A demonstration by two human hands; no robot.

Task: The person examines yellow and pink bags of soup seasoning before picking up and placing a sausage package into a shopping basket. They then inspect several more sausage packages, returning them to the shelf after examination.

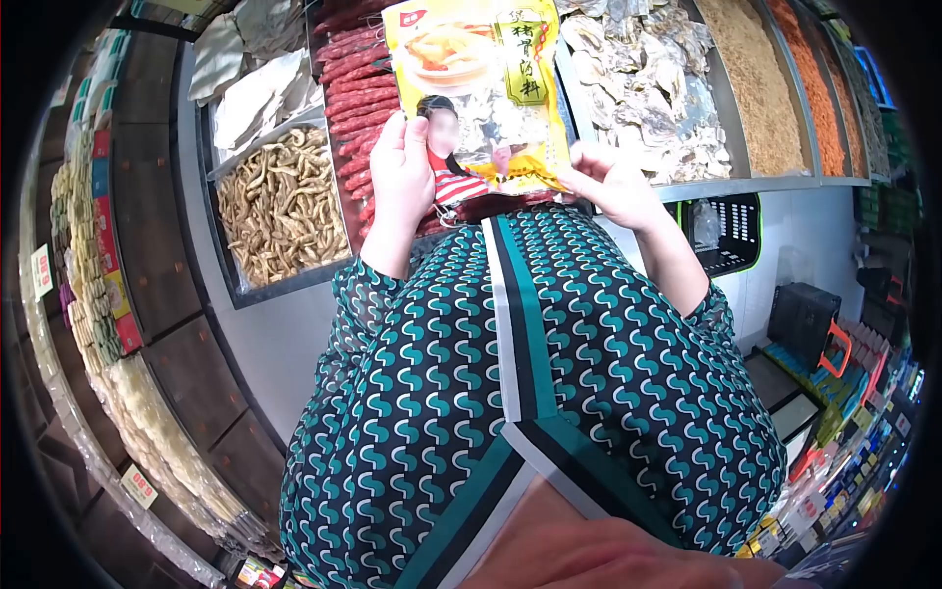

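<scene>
A yellow soup-ingredient packet (pixel 535 147) is held up at the top middle of the head view, its printed front facing me. It bears a picture of a bowl, dark Chinese lettering and a clear part with pale contents showing through. My left hand (pixel 400 169) grips the packet's lower left edge, thumb on the front. At the lower right corner, my right hand (pixel 618 188) pinches the packet between thumb and fingers. The fingers behind the packet are partly hidden. Red dried sausages (pixel 355 96) lie in a bin beneath and left of the packet.
Brown curled dried pieces (pixel 283 208) fill a bin at left. Pale flat dried pieces (pixel 648 93) and tan flakes (pixel 760 88) fill bins at right. A black basket (pixel 731 231) is below them. Packed goods (pixel 98 334) line the left side.
</scene>
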